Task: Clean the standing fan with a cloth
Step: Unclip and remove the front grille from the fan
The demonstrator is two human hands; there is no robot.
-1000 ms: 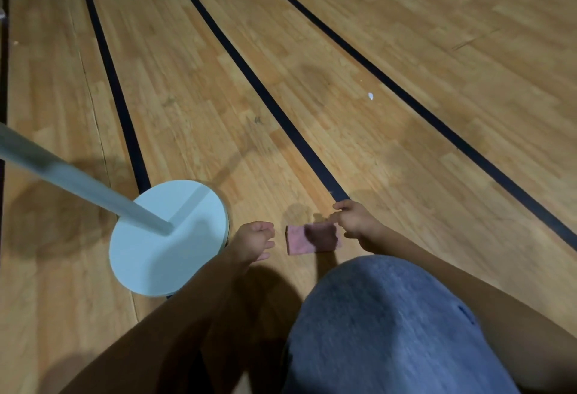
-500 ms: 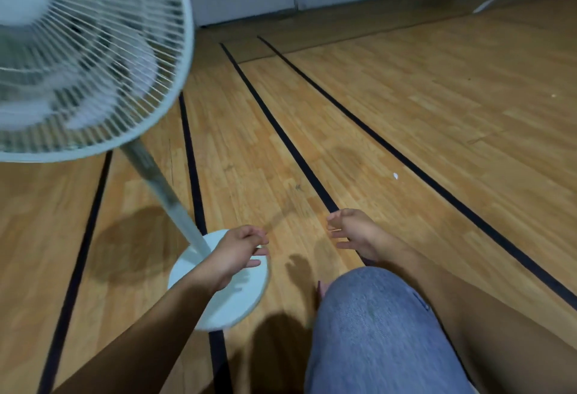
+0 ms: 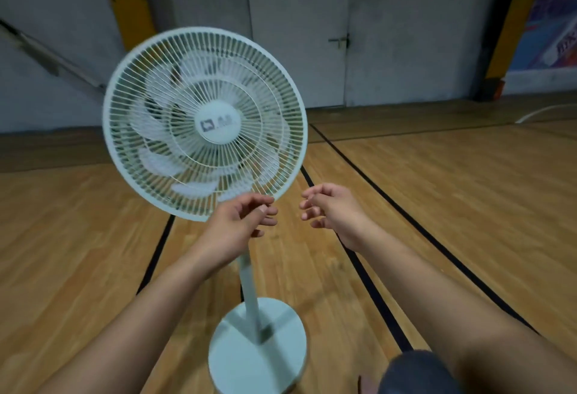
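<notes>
Your left hand (image 3: 240,225) and right hand (image 3: 331,211) hover loosely curled, empty, by the standing fan (image 3: 204,122); likely light and top-heavy, so steady its rim (image 3: 108,125).

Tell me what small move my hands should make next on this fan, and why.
Probably fetch a cloth first. Both the left hand and right hand hover bare, fingers loosely curled, by the lower rim of the fan guard, and no cloth shows in either, so wiping cannot start.
</notes>
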